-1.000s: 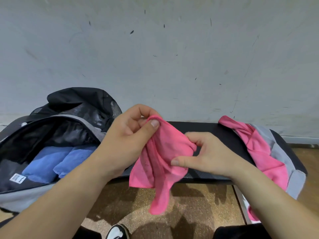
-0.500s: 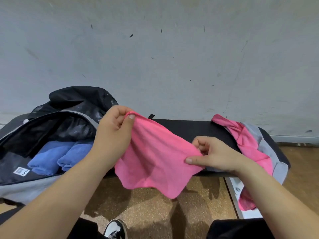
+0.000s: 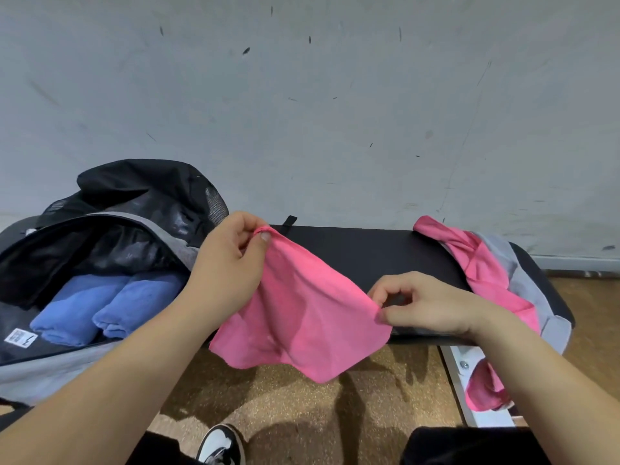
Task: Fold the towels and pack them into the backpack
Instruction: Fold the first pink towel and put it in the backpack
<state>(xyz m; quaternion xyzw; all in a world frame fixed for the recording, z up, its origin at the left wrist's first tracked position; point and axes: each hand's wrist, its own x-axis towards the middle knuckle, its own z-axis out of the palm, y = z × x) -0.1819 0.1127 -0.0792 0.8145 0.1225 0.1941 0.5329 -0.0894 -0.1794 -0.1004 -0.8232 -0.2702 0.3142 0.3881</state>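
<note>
Pink towel (image 3: 302,313) hung spread between my hands, over the front edge of the worktop (image 3: 369,253) near its middle. My left hand (image 3: 231,266) pinched its top corner, thumb on fingers; my right hand (image 3: 426,303) pinched its right corner. Backpack (image 3: 50,370) lay open at the left end, two folded blue towels (image 3: 100,303) side by side inside. Pink and grey towels (image 3: 483,270) draped over the right end.
</note>
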